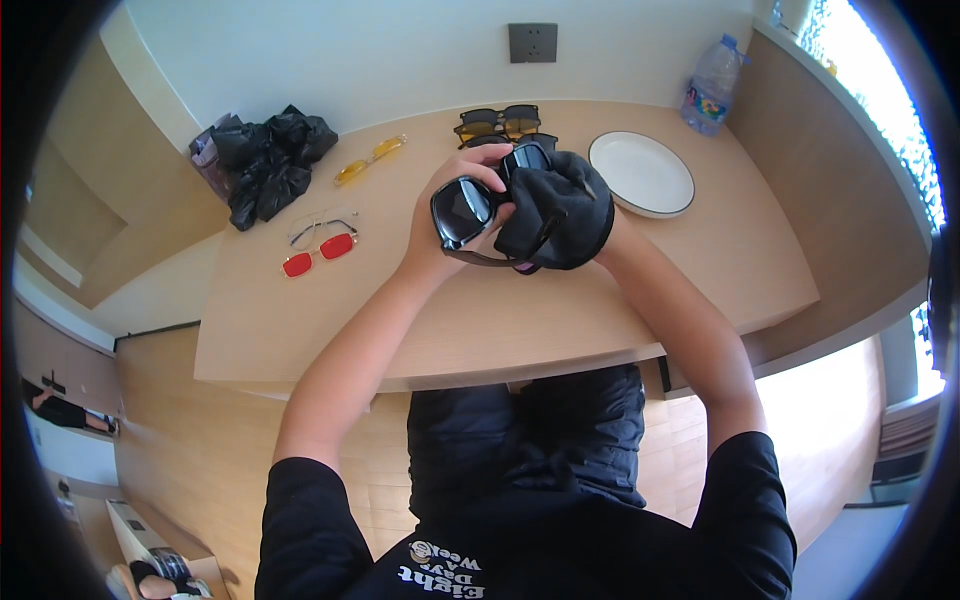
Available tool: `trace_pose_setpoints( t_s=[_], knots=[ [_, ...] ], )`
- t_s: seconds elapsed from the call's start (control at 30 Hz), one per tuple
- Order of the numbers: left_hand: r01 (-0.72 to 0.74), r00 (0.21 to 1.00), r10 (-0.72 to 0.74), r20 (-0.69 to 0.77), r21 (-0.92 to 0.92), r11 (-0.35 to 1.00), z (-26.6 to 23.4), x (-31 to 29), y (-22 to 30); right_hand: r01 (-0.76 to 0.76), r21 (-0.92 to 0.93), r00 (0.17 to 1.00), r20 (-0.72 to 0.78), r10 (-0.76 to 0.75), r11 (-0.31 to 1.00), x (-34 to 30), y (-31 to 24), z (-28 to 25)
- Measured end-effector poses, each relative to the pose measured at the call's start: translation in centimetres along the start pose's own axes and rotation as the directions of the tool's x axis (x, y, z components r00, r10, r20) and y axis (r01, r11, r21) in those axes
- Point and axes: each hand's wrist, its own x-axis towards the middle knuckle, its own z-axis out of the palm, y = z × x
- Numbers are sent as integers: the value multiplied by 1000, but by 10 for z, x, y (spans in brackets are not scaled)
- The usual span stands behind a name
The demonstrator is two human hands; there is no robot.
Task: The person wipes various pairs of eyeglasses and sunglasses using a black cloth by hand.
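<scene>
Above the table, my left hand (428, 215) is closed on a pair of black-framed sunglasses (463, 213) with dark, shiny lenses. One temple hangs down below the hand. A soft black cloth covering (565, 215) wraps my right hand up to the wrist and hides its fingers; whether it is a glove or a loose pouch I cannot tell. This covered hand is closed around the right side of the sunglasses, near the second lens (527, 158). Just beyond my hands lie dark-framed glasses with yellow lenses (521, 128) and other dark glasses, partly hidden.
Left on the table (480, 350) are red-lensed glasses (337, 246), clear glasses (308, 232), yellow-lensed glasses (387, 147) and a crumpled black plastic bag (290, 180). A white plate (640, 172) and a plastic water bottle (711, 90) stand right. A curved wooden panel (810, 150) borders the right side.
</scene>
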Motion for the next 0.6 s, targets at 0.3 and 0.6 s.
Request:
trace_pose_setpoints(
  t_s=[0.3,0.6],
  knots=[
    [-2,1000,2,-3,81,997,0,-1,10,-57,-242,995,66,75,969,2,-15,-15],
    [-9,997,0,-78,-126,992,5,3,0,-54,27,981,-184,58,998,4,-4,-9]
  ],
)
